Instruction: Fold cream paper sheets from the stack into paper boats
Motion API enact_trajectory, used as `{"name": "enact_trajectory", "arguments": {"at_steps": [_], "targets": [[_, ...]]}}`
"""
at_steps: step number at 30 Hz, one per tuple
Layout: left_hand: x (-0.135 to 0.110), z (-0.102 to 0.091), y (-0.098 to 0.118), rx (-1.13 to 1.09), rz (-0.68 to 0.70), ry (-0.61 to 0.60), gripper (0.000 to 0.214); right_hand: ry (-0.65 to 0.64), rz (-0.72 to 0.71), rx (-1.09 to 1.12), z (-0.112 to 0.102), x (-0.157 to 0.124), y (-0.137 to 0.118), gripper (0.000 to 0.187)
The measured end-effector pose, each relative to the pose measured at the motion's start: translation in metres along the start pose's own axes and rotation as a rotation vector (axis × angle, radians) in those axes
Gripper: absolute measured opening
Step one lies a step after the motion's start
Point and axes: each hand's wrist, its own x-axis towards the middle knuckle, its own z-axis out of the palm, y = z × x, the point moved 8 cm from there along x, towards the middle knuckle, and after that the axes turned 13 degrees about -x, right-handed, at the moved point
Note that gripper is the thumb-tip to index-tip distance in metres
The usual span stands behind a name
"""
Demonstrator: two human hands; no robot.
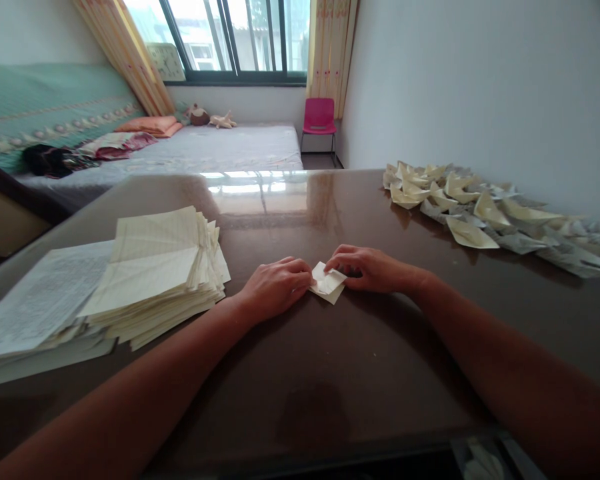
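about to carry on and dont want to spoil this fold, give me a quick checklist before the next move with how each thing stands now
1. Left hand on the folded paper: ok, fingers at its left side.
2. Right hand on it too: ok, fingers at its right side.
3. Edges aligned and creases sharp: cannot tell, too small here.
4. Left forearm off the paper stack: cannot tell, they lie very close in this view.
5. Paper boats away from the right hand: ok, they sit well apart, along the wall.
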Motion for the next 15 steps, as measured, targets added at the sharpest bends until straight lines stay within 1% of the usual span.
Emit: {"name": "enact_trajectory", "arguments": {"at_steps": [3, 6, 9, 12, 15], "targets": [[-0.0003, -0.0004, 0.0042, 0.057, 0.017, -0.008, 0.029, 0.018, -0.005, 0.093, -0.0039, -0.0005, 0.0005, 0.035], [-0.0006, -0.0005, 0.0076, 0.113, 0.019, -0.012, 0.028, 0.006, -0.060, 0.126, -0.0051, -0.0011, -0.0031, 0.021], [-0.0008, 0.0017, 0.0098, 0.156, 0.025, -0.006, 0.027, 0.015, -0.090, 0.044, -0.0053, -0.0011, -0.0046, 0.015], [-0.0008, 0.0042, 0.0110, 0.154, 0.046, 0.021, 0.028, 0.027, -0.072, -0.040, -0.0045, -0.0007, -0.0018, 0.016], [-0.0004, 0.0053, 0.0103, 0.144, 0.050, 0.036, 0.029, 0.011, -0.051, -0.069, -0.0036, -0.0014, 0.0018, 0.017]]}}
